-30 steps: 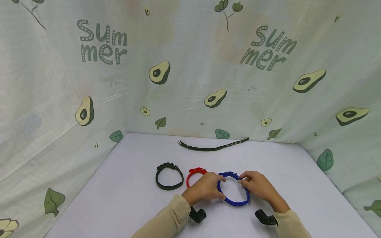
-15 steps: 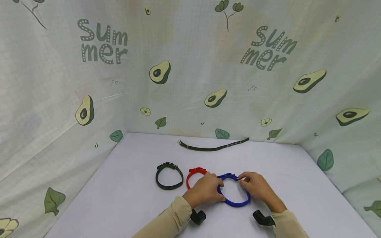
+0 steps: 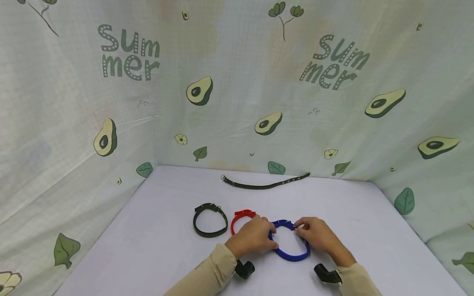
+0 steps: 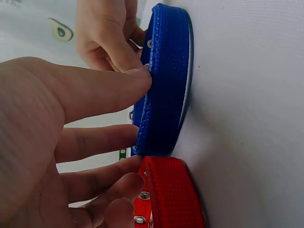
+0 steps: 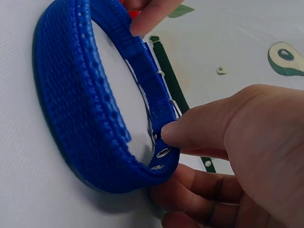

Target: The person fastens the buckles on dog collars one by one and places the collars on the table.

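A blue collar stands on its edge on the white table, fastened in a loop, its buckle side away from me. My left hand holds the loop's left side between thumb and fingers. At the buckle end, my right hand pinches the strap with thumb and fingers beside the metal buckle and eyelets. Next to my left hand a looped red collar stands, partly hidden behind that hand in the head view.
Left of the red collar is a looped dark green collar. Another dark green collar lies stretched out near the back of the table. A printed cloth hangs behind and at both sides.
The blue collar's buckle side has shifted slightly toward me and to the left, with my right hand following it. My left hand keeps nearly the same place.
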`<action>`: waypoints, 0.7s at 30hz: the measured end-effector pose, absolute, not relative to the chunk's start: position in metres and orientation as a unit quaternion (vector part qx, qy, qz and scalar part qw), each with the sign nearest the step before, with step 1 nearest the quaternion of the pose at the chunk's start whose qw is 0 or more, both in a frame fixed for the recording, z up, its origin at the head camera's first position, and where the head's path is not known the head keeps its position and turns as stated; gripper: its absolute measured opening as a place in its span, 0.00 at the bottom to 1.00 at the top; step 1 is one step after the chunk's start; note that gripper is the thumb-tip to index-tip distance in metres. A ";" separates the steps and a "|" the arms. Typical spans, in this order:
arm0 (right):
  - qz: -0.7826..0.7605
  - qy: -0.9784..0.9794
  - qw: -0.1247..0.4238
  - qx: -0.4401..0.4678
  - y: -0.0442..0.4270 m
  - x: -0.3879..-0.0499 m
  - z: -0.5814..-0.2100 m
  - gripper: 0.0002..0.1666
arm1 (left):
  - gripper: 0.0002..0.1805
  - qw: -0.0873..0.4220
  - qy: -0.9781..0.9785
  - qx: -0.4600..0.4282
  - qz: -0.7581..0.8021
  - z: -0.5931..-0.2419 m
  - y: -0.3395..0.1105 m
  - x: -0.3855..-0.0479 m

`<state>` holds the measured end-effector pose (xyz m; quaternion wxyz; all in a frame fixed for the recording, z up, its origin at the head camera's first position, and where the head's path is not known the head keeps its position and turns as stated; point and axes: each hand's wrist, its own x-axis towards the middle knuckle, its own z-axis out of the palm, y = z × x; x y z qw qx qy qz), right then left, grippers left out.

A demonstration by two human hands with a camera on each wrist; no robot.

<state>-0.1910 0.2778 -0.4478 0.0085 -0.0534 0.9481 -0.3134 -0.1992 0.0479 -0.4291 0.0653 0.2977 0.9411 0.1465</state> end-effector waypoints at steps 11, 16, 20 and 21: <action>-0.313 0.948 0.043 -0.038 0.277 -0.190 -0.437 0.12 | 0.18 0.069 0.936 0.290 0.189 -0.422 0.041 -0.202; -0.322 0.944 0.054 -0.041 0.282 -0.198 -0.427 0.14 | 0.18 0.070 0.927 0.273 0.250 -0.418 0.027 -0.214; -0.334 0.939 0.058 -0.056 0.284 -0.209 -0.418 0.15 | 0.17 0.067 0.926 0.242 0.280 -0.416 0.013 -0.225; -0.338 0.937 0.060 -0.056 0.285 -0.212 -0.417 0.15 | 0.17 0.066 0.927 0.235 0.284 -0.416 0.010 -0.227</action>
